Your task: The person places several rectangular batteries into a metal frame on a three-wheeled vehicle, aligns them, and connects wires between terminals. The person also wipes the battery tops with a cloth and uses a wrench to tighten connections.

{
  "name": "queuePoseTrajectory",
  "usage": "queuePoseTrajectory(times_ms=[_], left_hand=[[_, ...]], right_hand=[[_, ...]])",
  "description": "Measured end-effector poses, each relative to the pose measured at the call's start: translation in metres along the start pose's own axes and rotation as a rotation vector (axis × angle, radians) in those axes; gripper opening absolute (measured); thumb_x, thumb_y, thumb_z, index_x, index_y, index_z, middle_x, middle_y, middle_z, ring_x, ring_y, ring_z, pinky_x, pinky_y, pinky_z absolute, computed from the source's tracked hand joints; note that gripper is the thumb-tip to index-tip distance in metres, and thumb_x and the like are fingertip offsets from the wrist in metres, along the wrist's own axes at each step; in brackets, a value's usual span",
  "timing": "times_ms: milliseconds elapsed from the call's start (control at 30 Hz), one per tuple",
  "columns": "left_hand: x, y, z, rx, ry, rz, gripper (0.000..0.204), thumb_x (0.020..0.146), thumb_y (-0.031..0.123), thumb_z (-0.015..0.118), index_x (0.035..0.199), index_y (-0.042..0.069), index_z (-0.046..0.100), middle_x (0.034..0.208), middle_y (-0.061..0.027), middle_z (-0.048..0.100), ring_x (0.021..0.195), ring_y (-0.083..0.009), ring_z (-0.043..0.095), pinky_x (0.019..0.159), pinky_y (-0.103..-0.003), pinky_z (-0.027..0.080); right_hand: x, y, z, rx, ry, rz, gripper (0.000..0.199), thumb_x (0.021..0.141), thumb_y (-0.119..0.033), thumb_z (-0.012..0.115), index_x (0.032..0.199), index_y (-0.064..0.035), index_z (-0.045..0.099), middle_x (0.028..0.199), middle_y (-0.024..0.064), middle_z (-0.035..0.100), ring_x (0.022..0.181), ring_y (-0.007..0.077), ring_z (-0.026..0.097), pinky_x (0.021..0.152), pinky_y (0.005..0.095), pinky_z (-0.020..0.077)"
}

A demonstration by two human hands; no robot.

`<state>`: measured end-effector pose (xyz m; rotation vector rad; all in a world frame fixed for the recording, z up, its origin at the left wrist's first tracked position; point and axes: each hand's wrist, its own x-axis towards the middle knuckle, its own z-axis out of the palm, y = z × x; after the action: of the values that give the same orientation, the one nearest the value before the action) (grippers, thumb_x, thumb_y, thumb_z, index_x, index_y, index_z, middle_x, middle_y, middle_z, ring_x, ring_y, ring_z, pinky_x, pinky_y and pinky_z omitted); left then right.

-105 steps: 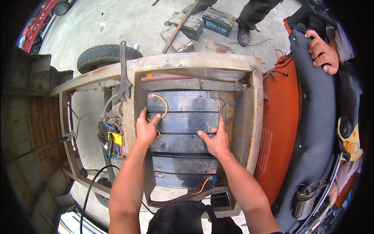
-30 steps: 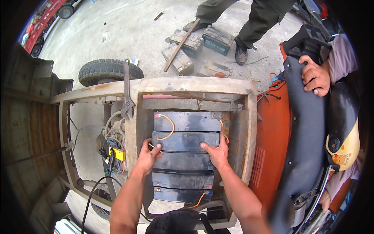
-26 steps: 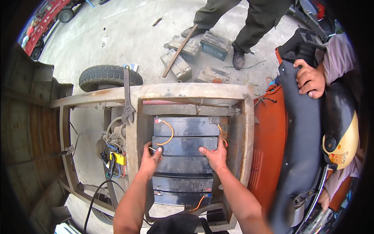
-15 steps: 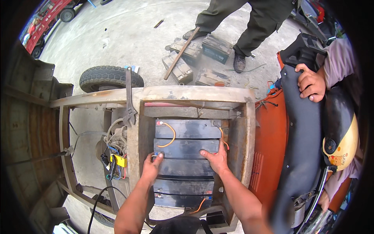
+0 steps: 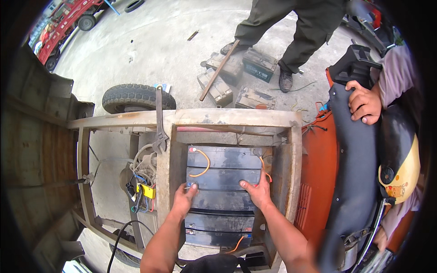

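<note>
Several long black batteries (image 5: 224, 157) stand in a row inside a bay of a worn metal frame (image 5: 236, 117). At the left ends of the middle ones, my left hand (image 5: 183, 200) is closed on a black battery (image 5: 218, 179), its thumb by a terminal. My right hand (image 5: 259, 191) grips the opposite end, thumb on top and fingers down the side. Both thumbs lie near the seam with the neighbouring battery (image 5: 223, 200); the lower fingers are partly hidden. An orange cable (image 5: 208, 161) curves from the farthest battery's red terminal, and another orange cable (image 5: 265, 169) hangs by my right fingers.
An adjustable wrench (image 5: 160, 132) hangs over the frame's far rail beside a tyre (image 5: 136, 98). Bundled wires (image 5: 144, 191) fill the left bay. Old batteries (image 5: 259, 63) lie by a standing person's feet. At right, another person's hand (image 5: 364, 102) rests on a black seat (image 5: 353, 150).
The whole view has shifted slightly, so the frame and batteries appear a little lower and to the right. Both my hands keep their places at the battery's ends.
</note>
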<state>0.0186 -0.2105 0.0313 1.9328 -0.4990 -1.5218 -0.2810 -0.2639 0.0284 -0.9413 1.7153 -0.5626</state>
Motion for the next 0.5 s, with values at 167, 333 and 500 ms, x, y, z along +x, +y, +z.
queuePoseTrajectory(times_ms=[167, 333, 500], left_hand=[[0.003, -0.007, -0.001, 0.076, -0.008, 0.079, 0.066, 0.101, 0.045, 0.076, 0.139, -0.005, 0.056, 0.113, -0.0144, 0.072, 0.104, -0.0204, 0.069, 0.096, -0.037, 0.054], [0.005, -0.008, -0.001, 0.110, -0.001, 0.092, 0.068, 0.100, 0.048, 0.077, 0.138, -0.004, 0.056, 0.111, -0.0134, 0.072, 0.101, -0.0197, 0.069, 0.095, -0.037, 0.055], [0.002, -0.008, 0.001, 0.029, -0.018, 0.100, 0.072, 0.097, 0.056, 0.077, 0.134, -0.002, 0.056, 0.104, -0.0075, 0.069, 0.096, -0.0152, 0.064, 0.094, -0.034, 0.052]], right_hand=[[-0.034, -0.030, -0.006, -0.587, 0.239, -0.314, 0.082, 0.087, -0.036, 0.087, 0.154, -0.0060, 0.052, 0.111, 0.0174, 0.069, 0.103, 0.0351, 0.066, 0.092, 0.0450, 0.0554], [-0.029, -0.065, 0.004, -0.831, 0.195, -0.476, 0.066, 0.096, -0.047, 0.074, 0.155, -0.0248, 0.058, 0.103, 0.0175, 0.060, 0.100, 0.0362, 0.060, 0.088, 0.0471, 0.0529], [-0.020, -0.081, 0.005, -0.857, 0.068, -0.334, 0.070, 0.095, -0.047, 0.075, 0.159, -0.0262, 0.053, 0.117, 0.0239, 0.058, 0.110, 0.0410, 0.062, 0.091, 0.0498, 0.0540]])
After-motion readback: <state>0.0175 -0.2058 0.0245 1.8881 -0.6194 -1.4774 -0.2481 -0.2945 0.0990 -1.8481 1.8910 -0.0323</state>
